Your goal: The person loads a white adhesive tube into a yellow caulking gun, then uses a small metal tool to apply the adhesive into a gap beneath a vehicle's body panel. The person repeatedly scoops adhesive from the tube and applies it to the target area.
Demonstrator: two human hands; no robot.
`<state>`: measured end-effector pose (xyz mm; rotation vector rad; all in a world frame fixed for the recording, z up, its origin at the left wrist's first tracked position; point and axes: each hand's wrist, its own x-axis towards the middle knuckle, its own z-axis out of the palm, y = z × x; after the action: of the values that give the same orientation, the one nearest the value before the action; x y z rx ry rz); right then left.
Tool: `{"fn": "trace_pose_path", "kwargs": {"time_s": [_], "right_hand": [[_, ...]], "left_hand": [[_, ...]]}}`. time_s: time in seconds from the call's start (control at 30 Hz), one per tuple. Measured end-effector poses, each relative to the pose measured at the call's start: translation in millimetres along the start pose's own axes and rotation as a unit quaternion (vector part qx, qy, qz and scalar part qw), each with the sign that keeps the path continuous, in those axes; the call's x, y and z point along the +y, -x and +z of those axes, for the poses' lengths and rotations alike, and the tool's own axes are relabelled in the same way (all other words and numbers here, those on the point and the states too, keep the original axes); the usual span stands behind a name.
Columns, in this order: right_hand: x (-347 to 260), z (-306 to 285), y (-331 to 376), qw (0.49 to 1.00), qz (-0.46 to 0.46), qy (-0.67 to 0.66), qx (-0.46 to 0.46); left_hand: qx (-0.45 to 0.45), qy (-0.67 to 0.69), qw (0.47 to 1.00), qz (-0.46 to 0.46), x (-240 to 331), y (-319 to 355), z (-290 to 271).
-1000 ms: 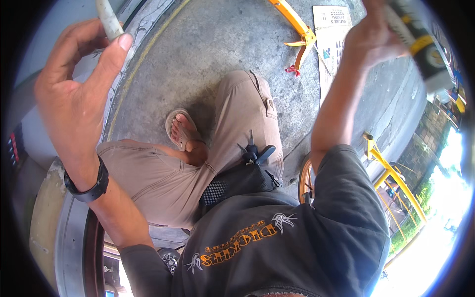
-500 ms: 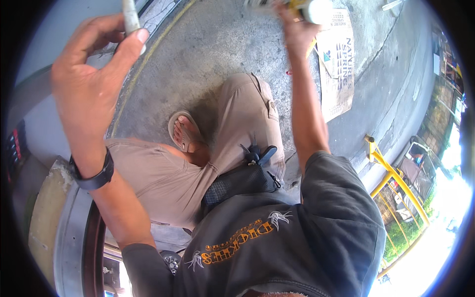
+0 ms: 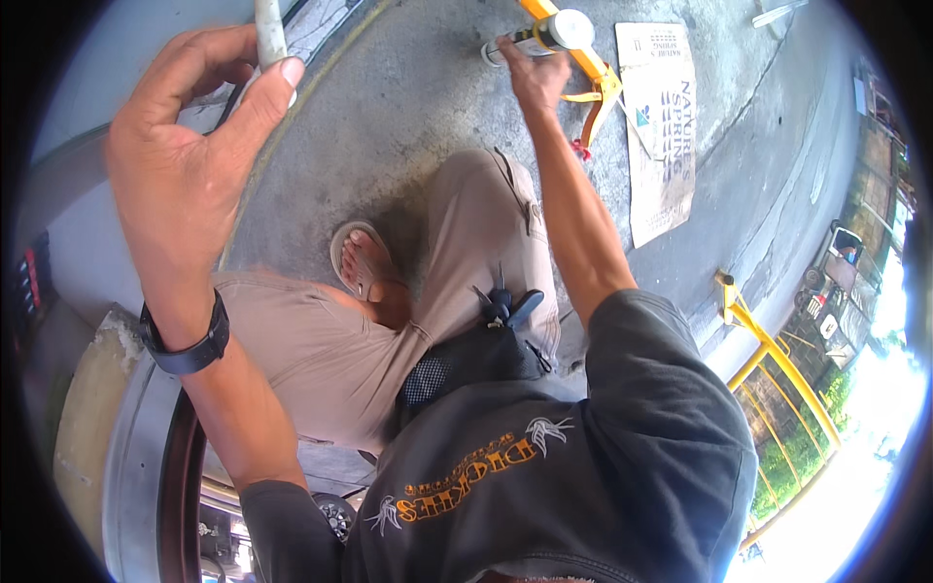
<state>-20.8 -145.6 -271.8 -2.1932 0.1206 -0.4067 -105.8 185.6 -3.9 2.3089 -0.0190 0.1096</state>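
Observation:
My left hand (image 3: 190, 146), raised at the upper left, pinches a slim white tapered tube (image 3: 270, 34) between thumb and fingers. Its upper end runs out of the picture. At the top centre, my right hand (image 3: 536, 80) is closed round a white, black and yellow cylinder that looks like a sealant cartridge (image 3: 544, 37). The cartridge is tilted, one pale end to the right. It crosses a yellow-orange caulking gun (image 3: 604, 85), whose trigger and handle hang beside my wrist. Whether the hand also touches the gun is hidden.
Right of the gun, a flattened cardboard piece (image 3: 663, 136) lies on the concrete floor (image 3: 428, 87). Yellow metal railing (image 3: 777, 355) stands at the right. My bent legs and a sandalled foot (image 3: 364, 260) are below, with a dark pouch (image 3: 466, 364) at my waist.
My right hand has come left and nearer with the cartridge, which now shows sharply. More of the caulking gun is visible. The left hand has shifted slightly right, still pinching the tube.

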Motion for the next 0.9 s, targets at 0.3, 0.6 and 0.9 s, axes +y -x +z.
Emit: {"fn": "trace_pose_path", "kwargs": {"time_s": [0.3,0.6,0.9], "right_hand": [[-15.3,-40.2,-10.8,0.993,-0.065,0.091,0.029],[31.6,-8.6,23.4,0.990,0.129,-0.055,0.025],[-77.5,-65.3,-40.0,0.976,0.038,-0.195,0.090]], "left_hand": [[0.001,0.012,1.000,-0.012,-7.0,-0.7,6.9],[0.016,0.006,1.000,0.022,-0.8,-12.5,20.1],[-0.004,0.023,1.000,-0.002,-9.5,4.0,11.4]]}}
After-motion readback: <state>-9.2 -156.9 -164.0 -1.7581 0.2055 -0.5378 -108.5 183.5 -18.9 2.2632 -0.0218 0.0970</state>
